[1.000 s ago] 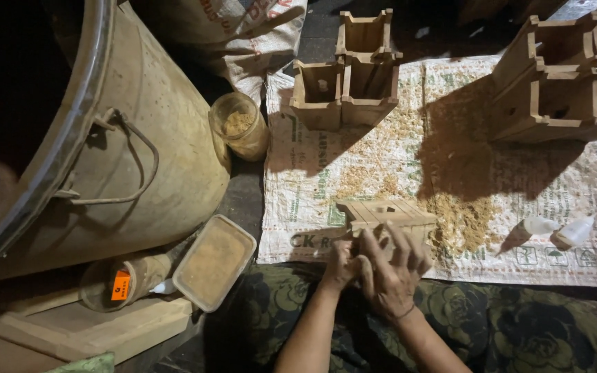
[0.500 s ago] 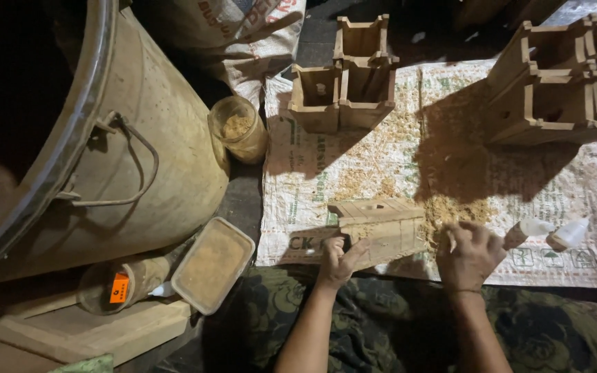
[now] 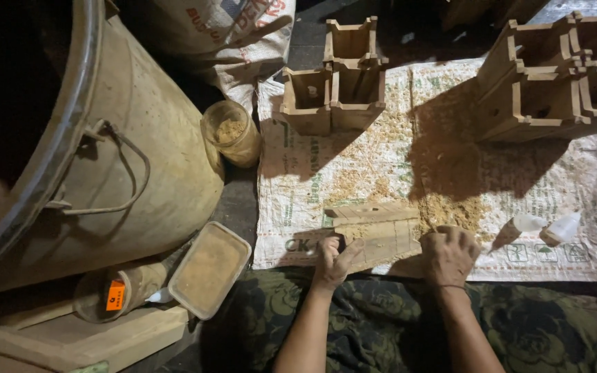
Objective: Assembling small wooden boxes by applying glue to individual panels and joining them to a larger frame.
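The left hand (image 3: 332, 257) is gripping the near-left corner of a flat wooden box piece (image 3: 376, 233) lying on the woven sack mat (image 3: 312, 173), its fingers curled shut over the edge; the right hand (image 3: 448, 254) is sitting just to the right of that piece with its fingers bunched closed in the loose sawdust (image 3: 450, 211), and whether they are pinching anything is hidden by the knuckles. Judging from how things lie, the work looks partway through: beyond the fingertips a cluster of three finished open wooden boxes (image 3: 340, 83) is standing upright, and further off to the right a larger stack of wooden boxes (image 3: 554, 83) is waiting, while the piece under the hands is lying flat and unassembled. Just right of the right-hand fingers two small white squeeze bottles (image 3: 547, 228) are lying on their sides. Well to the left of the left hand a rectangular tray of sawdust (image 3: 209, 268), a jar of sawdust (image 3: 231, 132) and a big metal drum (image 3: 126, 145) are crowding the dark floor. The room is dim, lit from above, and a patterned dark cloth (image 3: 533, 324) is covering the person's lap.
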